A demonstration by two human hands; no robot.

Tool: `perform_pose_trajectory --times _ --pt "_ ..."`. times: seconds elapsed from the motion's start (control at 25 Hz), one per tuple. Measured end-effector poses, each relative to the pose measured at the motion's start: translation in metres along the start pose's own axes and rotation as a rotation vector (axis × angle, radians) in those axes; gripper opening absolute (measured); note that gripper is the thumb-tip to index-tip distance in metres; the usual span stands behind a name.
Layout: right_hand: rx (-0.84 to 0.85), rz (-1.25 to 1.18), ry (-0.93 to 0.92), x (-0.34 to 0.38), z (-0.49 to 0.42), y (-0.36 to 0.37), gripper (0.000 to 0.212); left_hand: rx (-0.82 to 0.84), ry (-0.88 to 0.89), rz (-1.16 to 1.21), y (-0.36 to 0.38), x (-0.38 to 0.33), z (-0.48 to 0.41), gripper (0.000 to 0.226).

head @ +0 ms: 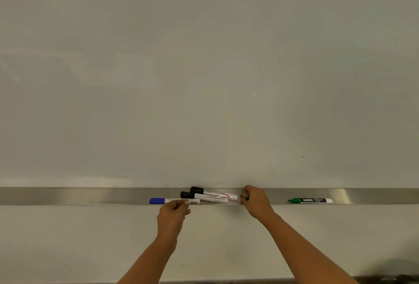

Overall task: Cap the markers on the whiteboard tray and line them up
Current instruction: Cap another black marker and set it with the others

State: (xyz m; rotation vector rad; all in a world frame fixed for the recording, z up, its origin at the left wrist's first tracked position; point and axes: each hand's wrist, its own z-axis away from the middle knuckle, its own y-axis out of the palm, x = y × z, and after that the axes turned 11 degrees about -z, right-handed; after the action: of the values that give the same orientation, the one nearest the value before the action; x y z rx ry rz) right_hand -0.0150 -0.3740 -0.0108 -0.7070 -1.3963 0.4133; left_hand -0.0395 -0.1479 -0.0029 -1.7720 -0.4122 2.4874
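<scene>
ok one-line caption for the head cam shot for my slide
Two hands, left hand and right hand, tidy capped markers on a whiteboard tray; an uncapped green marker lies apart.

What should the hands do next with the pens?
Probably fetch the green marker: its tip looks bare and it lies apart to the right on the tray. The right hand is nearest; the left hand touches the blue marker beside two black markers.

Three capped markers (204, 196) bunched mid-tray (90, 195); uncapped green marker (310, 200) apart, right.
</scene>
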Motion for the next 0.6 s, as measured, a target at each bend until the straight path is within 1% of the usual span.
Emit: perform_pose_trajectory --times 0.12,0.2,0.28,0.4,0.48,0.6 --pt "-0.015 0.030 -0.035 -0.002 0.003 -0.002 0.013 0.012 -0.002 0.009 -0.002 0.002 0.004 0.027" --pt "-0.042 0.042 -0.074 0.000 0.008 -0.002 0.014 0.016 -0.006 0.025 -0.003 0.003 0.008 0.027" --pt "-0.080 0.003 -0.110 0.005 0.016 -0.002 0.015 0.037 -0.019 0.040 -0.002 0.002 0.012 0.027" --pt "-0.119 -0.181 -0.125 0.019 0.035 -0.001 0.011 0.101 -0.042 0.055 0.004 0.002 0.023 0.026" --pt "-0.115 -0.323 -0.134 0.033 0.048 0.001 0.008 0.136 -0.056 0.087 0.010 -0.002 0.031 0.026" --pt "-0.066 -0.441 -0.174 0.050 0.063 0.002 0.008 0.230 -0.142 0.239 0.025 -0.015 0.039 0.023"
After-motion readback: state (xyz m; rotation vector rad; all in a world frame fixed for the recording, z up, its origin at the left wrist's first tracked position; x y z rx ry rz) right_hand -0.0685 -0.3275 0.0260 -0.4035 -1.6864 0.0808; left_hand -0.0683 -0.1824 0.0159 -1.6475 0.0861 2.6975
